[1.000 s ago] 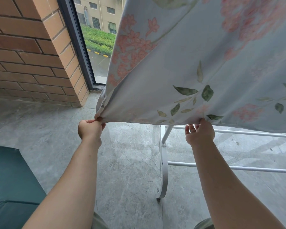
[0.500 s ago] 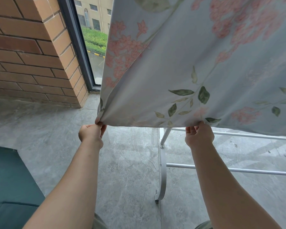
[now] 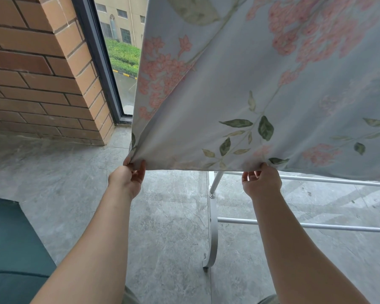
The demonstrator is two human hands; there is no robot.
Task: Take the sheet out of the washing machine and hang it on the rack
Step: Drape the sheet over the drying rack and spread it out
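A pale blue sheet (image 3: 239,84) printed with pink flowers and green leaves hangs over a white metal drying rack (image 3: 213,227), covering the upper right of the view. My left hand (image 3: 128,179) pinches the sheet's lower left corner. My right hand (image 3: 261,182) pinches the bottom hem further right, just in front of the rack's upright leg. The hem is stretched taut between both hands. The rack's top is hidden behind the cloth; only its curved leg and two horizontal bars show below.
A brick wall (image 3: 35,69) stands at the left, with a dark-framed window (image 3: 110,69) beside it. Grey stone floor (image 3: 169,227) lies below. A dark green cushion (image 3: 11,255) sits at the lower left.
Both hands stay on the hem. My left hand has turned so its fingers show and it sits a little lower; the sheet's corner has shifted slightly left and down.
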